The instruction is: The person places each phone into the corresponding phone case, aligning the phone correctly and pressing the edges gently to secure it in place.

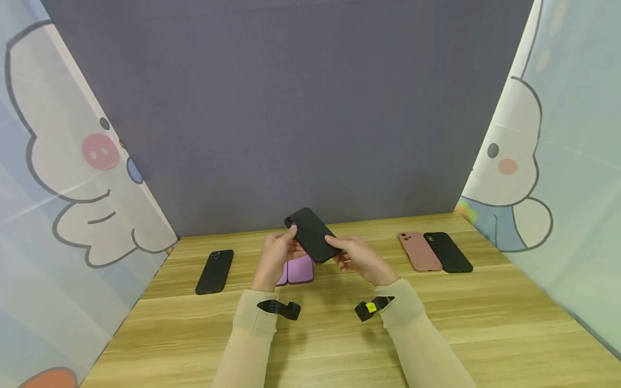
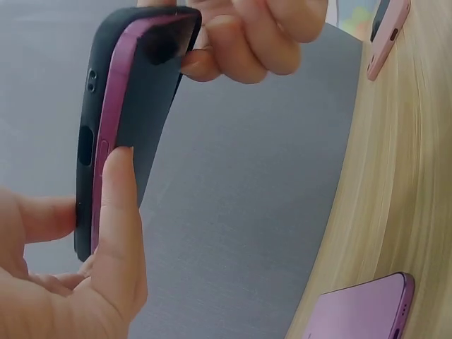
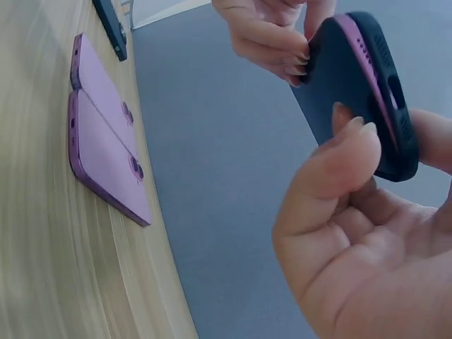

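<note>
Raised above the table, a black phone case (image 1: 312, 237) is held between both hands, its back with the camera cutout turned up in the head view. A purple-edged phone (image 2: 120, 78) sits in it, dark screen facing down, and its purple side stands out past the case rim. My left hand (image 1: 275, 257) pinches the camera end, thumb on the case back and fingers underneath. At the opposite end, my right hand (image 1: 361, 260) pinches a corner, with a finger on the screen side (image 3: 332, 106). Below lie two purple phones (image 1: 300, 269), partly hidden by the left hand.
A black phone-shaped item (image 1: 215, 272) with a camera area lies at the left of the wooden table (image 1: 335, 345). To the right, a pink phone case (image 1: 420, 252) and a black phone case (image 1: 448, 253) lie side by side. A grey panel (image 1: 301, 118) stands behind.
</note>
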Demonstrator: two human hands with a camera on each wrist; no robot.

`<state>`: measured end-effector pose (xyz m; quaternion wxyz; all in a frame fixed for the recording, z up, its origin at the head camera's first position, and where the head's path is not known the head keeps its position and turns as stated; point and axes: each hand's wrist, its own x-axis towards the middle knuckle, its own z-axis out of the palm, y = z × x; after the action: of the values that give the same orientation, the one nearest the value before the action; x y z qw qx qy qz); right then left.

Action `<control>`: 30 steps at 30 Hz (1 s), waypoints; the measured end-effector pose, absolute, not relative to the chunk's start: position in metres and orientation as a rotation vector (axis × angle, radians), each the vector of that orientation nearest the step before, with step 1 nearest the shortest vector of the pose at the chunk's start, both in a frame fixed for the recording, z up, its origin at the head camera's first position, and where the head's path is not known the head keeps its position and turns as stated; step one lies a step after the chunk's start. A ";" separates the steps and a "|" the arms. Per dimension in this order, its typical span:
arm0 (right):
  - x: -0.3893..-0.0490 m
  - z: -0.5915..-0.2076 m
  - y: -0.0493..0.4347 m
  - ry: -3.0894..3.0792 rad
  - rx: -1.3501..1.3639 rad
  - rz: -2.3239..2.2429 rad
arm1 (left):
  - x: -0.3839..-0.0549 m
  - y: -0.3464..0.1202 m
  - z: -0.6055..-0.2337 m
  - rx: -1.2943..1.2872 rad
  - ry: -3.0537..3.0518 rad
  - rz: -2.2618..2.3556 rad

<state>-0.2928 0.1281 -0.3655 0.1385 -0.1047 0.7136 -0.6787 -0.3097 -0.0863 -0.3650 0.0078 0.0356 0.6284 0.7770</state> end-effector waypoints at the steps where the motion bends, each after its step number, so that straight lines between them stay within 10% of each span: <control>1: -0.293 -0.366 0.128 2.045 -0.310 -1.975 | -0.310 -0.086 -0.365 0.110 1.955 2.438; 30: -0.294 -0.364 0.137 1.949 -0.406 -2.079 | -0.313 -0.099 -0.362 0.091 1.798 2.518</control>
<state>-0.2939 0.1366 -0.3639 0.1310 -0.1399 0.6712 -0.7161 -0.3131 -0.0988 -0.3624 0.0233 0.0293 0.5807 0.8132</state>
